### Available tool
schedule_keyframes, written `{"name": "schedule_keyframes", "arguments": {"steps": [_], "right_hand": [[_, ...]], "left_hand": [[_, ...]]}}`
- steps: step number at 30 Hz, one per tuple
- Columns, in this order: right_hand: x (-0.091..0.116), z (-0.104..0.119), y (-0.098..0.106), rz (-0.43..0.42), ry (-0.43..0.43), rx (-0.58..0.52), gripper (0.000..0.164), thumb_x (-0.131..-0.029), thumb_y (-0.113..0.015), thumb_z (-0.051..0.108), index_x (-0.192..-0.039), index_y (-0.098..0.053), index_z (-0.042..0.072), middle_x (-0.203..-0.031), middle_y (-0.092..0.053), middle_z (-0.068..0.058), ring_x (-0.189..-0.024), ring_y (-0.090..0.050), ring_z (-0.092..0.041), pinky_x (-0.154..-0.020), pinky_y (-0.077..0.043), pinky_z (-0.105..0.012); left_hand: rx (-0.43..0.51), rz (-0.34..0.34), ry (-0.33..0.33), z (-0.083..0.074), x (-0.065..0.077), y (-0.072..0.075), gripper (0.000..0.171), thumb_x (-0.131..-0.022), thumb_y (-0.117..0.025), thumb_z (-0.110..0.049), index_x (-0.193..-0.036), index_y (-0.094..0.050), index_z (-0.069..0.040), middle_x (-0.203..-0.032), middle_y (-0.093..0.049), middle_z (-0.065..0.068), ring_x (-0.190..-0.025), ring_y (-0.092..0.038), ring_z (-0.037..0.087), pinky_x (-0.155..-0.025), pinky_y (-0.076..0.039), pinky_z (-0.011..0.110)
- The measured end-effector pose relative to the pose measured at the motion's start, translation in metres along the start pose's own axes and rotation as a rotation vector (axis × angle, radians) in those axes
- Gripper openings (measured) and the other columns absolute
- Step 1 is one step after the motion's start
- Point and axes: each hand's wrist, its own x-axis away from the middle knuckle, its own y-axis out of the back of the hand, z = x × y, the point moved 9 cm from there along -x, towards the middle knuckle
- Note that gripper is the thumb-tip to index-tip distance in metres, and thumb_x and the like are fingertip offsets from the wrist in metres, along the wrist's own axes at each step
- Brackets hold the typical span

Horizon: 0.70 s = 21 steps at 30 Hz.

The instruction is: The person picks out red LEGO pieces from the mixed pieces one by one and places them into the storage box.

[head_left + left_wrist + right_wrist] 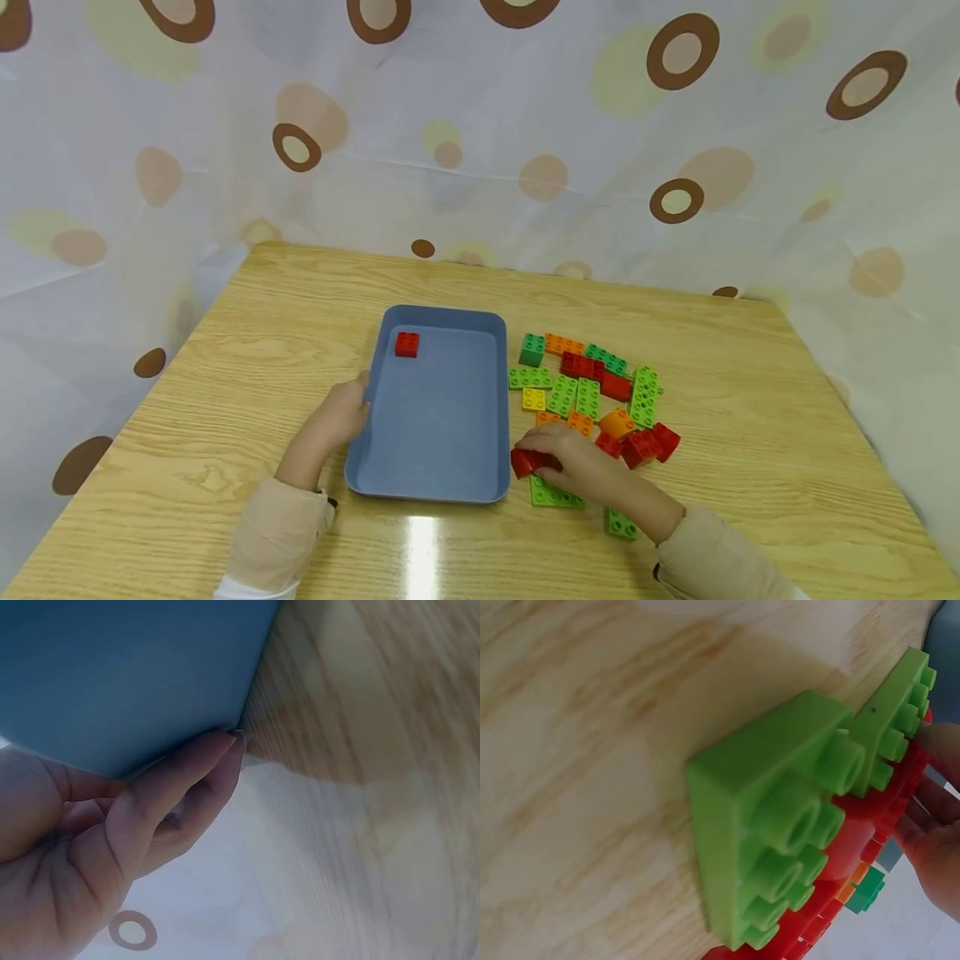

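Lime studded brick point(769, 817) nearest — right fingers point(538, 438) grip a red, part-hidden block point(525, 463).

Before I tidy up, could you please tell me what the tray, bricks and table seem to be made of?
Tray: probably plastic, fairly matte, judging by its even blue-grey colour and thin rim.
Bricks: apparently smooth, hard plastic, given their crisp edges and moulded-looking studs.
Table: wood or wood-look laminate, I cannot tell which; it shows grain and a glossy reflection.

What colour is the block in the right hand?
The held block is red, clearest in the head view.
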Motion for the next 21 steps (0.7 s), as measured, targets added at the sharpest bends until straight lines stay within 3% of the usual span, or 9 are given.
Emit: {"name": "schedule_keyframes", "arguments": {"steps": [21], "right_hand": [[-0.0004,0.0019,0.0022,-0.018,0.024,0.021,0.03,-0.078,-0.062,0.006,-0.107,-0.06,0.01,-0.105,-0.06,-0.002,-0.098,-0.051,-0.017,-0.082,-0.046,-0.033]], "left_hand": [[0.007,0.005,0.008,0.0017,-0.0003,-0.0026,0.045,-0.084,-0.04,0.006,-0.124,-0.026,0.02,-0.116,-0.043,0.04,-0.106,-0.043,0.043,-0.081,-0.045,0.046]]}}
